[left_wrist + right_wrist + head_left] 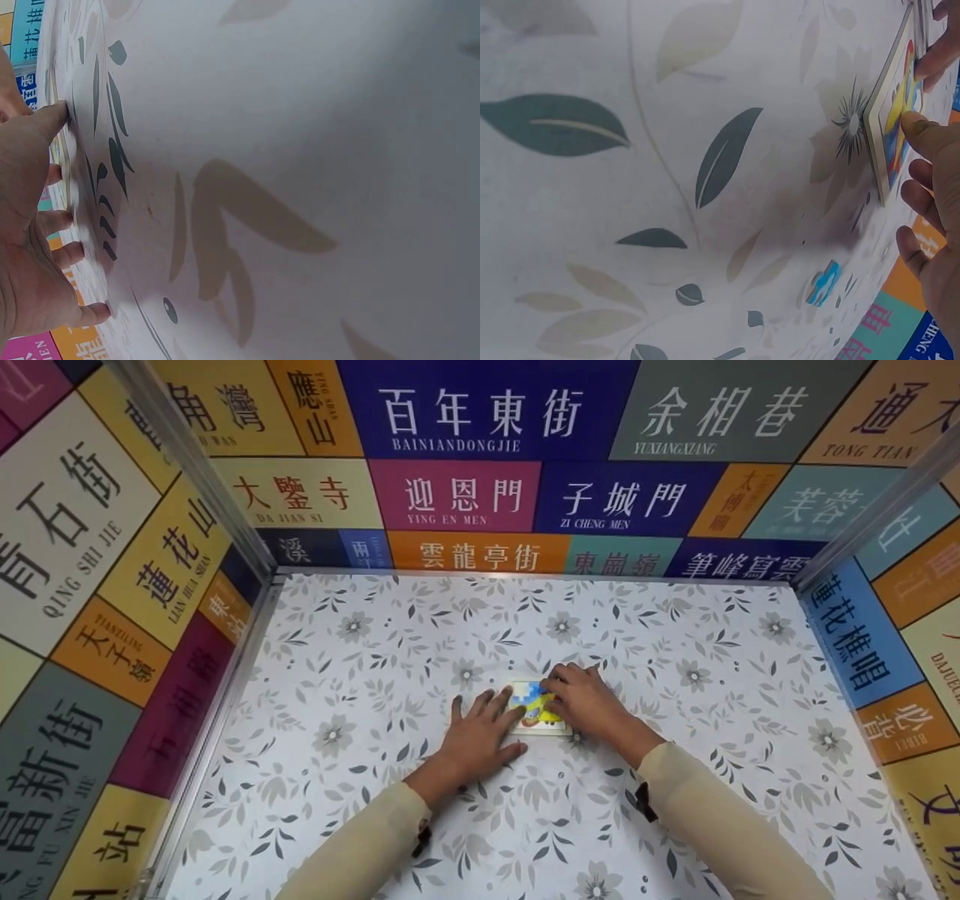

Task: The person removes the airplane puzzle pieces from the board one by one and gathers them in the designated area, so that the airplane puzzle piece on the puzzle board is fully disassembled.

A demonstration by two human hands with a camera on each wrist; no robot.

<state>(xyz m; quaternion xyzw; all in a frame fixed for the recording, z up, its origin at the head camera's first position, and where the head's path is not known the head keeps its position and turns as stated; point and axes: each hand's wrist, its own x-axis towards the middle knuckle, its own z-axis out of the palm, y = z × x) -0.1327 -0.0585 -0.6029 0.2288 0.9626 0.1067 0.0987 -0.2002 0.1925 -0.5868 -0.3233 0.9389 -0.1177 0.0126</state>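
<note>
Pale sleeves reach in from the near edge toward a small picture board, where a person's two bare hands meet at work. The left hand spreads its fingers nearly straight, tips touching the board's left side; the right hand bends loosely over the right side, its thumb on the printed face. Neither shows a closed grip, though whether a piece sits beneath the right fingertips cannot be told. The board lies flat between the hands. A pale patch near its far left corner looks like an unfilled gap, and the step in hand appears to be settling pieces into the picture. The next move likely calls for the left hand to steady the board while the right collects the loose blue piece lying near it, apart from the board, on the floral tabletop. Chinese street-name panels wall the scene.
</note>
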